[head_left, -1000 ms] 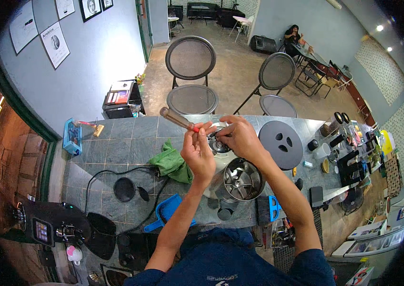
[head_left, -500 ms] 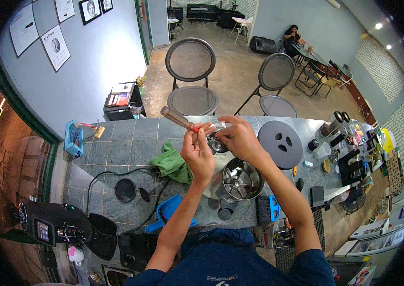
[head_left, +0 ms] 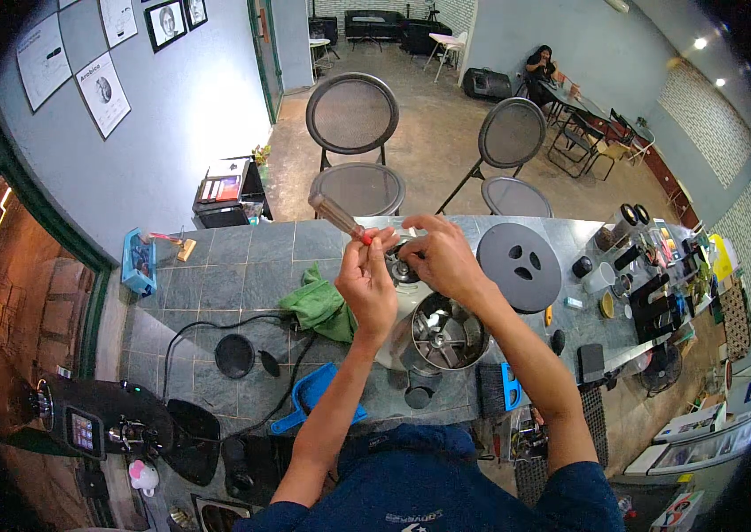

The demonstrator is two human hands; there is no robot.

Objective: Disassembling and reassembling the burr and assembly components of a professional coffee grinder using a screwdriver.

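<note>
My left hand pinches a screwdriver by its red collar. Its clear brownish handle points up and to the left. My right hand is bent over a dark round part on the far end of a cream-coloured machine, its fingertips curled close together there. Whatever those fingertips may hold is hidden. Nearer to me on the same machine is an open metal bowl with vanes inside. Left of the machine, a green cloth lies crumpled beside my left wrist.
A black round lid with three holes lies right of my right hand. A blue dustpan and a blue-backed brush flank the machine. Cups and jars crowd the counter's right end. A black cable curves across the tiles at left.
The screwdriver's handle has swung slightly to the right. Both hands stay at almost the same place over the machine, with small finger movements of the right hand.
</note>
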